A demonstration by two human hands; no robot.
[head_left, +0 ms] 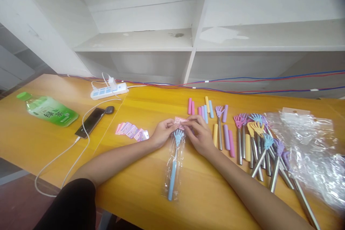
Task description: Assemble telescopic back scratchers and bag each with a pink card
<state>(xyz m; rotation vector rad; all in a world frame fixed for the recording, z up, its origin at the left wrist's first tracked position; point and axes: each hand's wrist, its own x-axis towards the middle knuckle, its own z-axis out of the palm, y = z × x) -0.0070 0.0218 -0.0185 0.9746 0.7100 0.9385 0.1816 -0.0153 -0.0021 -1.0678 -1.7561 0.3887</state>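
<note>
A light-blue back scratcher [173, 178] lies inside a clear plastic bag [179, 187] on the table, its claw end toward the far side. At the bag's top edge is a small pink card [178, 119]. My left hand [163, 133] pinches the card's left side between thumb and fingers. From the right, my right hand [198, 134] is closed on the same card, its fingers covering part of it. Whether the card is folded over the bag's edge I cannot tell. Left of my hands, several pink and purple cards [132, 131] lie fanned out.
To the right are a pile of metal-handled back scratchers [258, 140], several coloured handle sleeves [226, 137] and a heap of clear bags [309, 143]. A bottle [51, 109], a phone [93, 120] with a white cable and a power strip [109, 91] are at left. Shelving [134, 41] stands behind.
</note>
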